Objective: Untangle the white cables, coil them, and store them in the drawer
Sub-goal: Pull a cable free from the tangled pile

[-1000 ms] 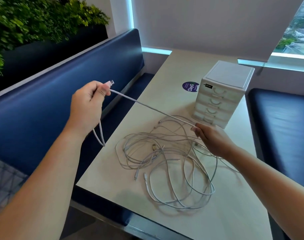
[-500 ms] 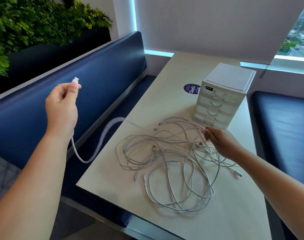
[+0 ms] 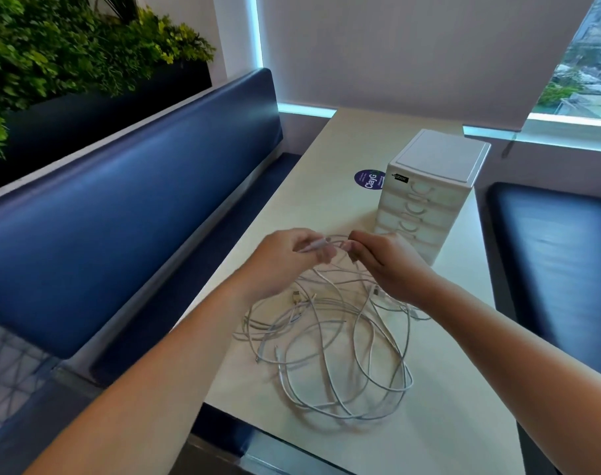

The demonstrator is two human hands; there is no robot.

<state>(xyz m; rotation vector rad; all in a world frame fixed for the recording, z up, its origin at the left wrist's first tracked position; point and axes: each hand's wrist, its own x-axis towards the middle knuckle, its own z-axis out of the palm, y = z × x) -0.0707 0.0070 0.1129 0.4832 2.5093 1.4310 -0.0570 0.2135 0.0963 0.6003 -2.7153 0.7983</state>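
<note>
A tangle of white cables (image 3: 329, 347) lies spread on the pale table (image 3: 439, 406). My left hand (image 3: 285, 258) and my right hand (image 3: 384, 262) meet just above the pile's far side, each pinching the same white cable (image 3: 335, 240), which runs the short gap between them. The cable's end in my left hand is blurred. A small white drawer unit (image 3: 429, 197) with several shut drawers stands just behind my right hand.
A round purple sticker (image 3: 369, 180) sits on the table left of the drawer unit. Blue padded benches run along the left (image 3: 120, 214) and right (image 3: 552, 255) sides. A planter with green foliage (image 3: 52, 56) is beyond the left bench.
My left hand has swung in from far out on the left to the middle, bringing the cable end to my right hand. My right hand rose slightly and now pinches the same cable.
</note>
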